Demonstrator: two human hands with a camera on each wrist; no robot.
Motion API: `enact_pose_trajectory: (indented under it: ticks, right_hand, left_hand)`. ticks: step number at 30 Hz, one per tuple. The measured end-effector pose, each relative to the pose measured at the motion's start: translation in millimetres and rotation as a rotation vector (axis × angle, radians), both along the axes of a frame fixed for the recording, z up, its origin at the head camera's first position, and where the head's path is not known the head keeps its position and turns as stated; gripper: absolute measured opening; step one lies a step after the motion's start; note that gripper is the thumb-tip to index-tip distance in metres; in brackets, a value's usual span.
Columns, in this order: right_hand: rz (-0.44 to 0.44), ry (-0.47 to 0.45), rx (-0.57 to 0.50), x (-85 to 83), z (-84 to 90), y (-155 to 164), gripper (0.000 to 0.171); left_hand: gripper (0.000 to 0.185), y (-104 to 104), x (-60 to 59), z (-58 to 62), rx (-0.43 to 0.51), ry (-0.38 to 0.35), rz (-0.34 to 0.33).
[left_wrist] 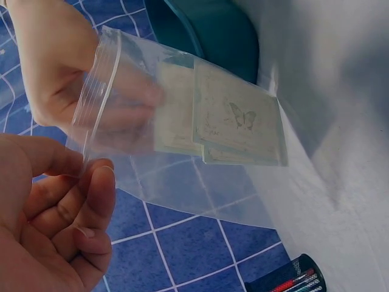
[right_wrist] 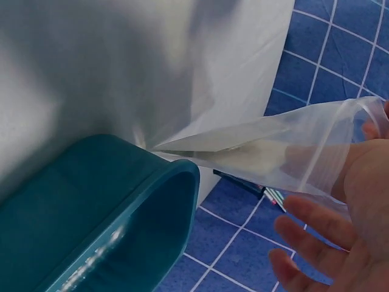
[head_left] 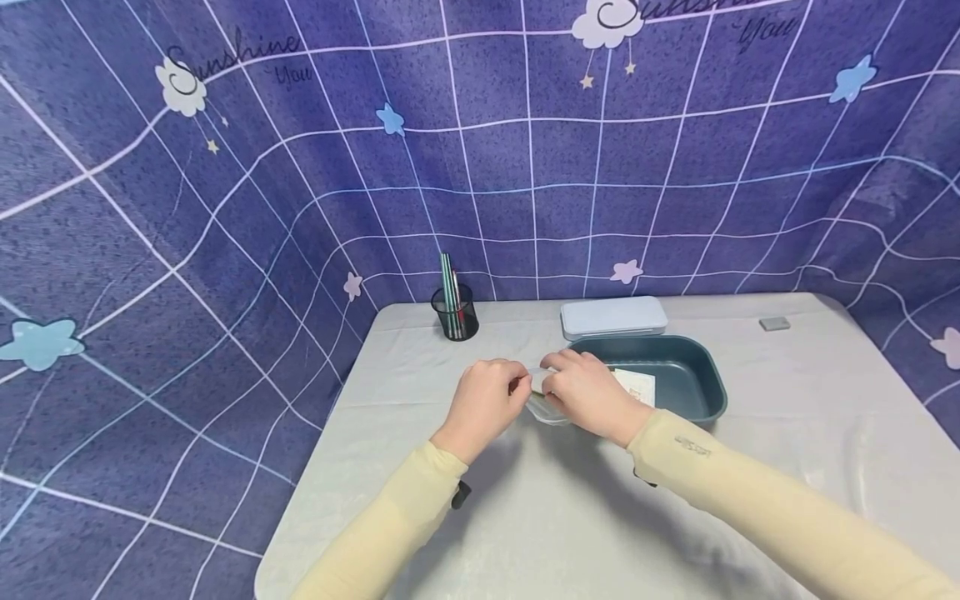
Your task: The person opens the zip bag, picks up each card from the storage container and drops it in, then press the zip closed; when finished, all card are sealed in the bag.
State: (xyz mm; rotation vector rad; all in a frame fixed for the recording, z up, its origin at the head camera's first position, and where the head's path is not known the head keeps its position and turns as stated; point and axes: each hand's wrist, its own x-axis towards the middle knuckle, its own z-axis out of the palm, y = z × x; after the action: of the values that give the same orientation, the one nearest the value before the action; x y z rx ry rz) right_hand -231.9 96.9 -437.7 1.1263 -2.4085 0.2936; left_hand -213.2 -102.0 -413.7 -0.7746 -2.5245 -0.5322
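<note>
My left hand (head_left: 489,402) pinches the zip edge of a clear zip-lock bag (left_wrist: 200,194) between thumb and fingers. Several pale cards (left_wrist: 240,125), one printed with a butterfly, lie inside the bag, overlapping. My right hand (head_left: 592,393) is at the bag's mouth from the other side. Two of its fingers (left_wrist: 130,115) show through the plastic beside the cards; whether they are inside or behind the bag I cannot tell. Its other fingers (right_wrist: 316,246) extend loosely below the bag in the right wrist view.
A dark teal basin (head_left: 712,367) stands right of the hands, with a white printed card (head_left: 637,386) showing at its left part. Behind it lies a pale blue case (head_left: 613,317). A black mesh cup (head_left: 459,323) holds pencils at back left. A grey eraser-like block (head_left: 774,323) lies back right.
</note>
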Motion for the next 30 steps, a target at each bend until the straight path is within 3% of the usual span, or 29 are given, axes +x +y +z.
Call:
enact_pose_trajectory:
  ticks: [15,23,30]
  right_hand:
    - [-0.066,0.011,0.037,-1.3,-5.4,-5,0.013]
    - [-0.026,0.018,-0.017,4.5,1.9,3,0.016]
    - [0.072,0.045,-0.085,15.1,15.6,17,0.015]
  left_hand:
    - [0.014,0,0.3,0.6,0.012,0.004,0.001]
    - [0.014,-3,-1.0,0.0,0.007,0.003,0.018]
    - [0.014,-5,-0.3,0.8,0.01,0.011,0.021]
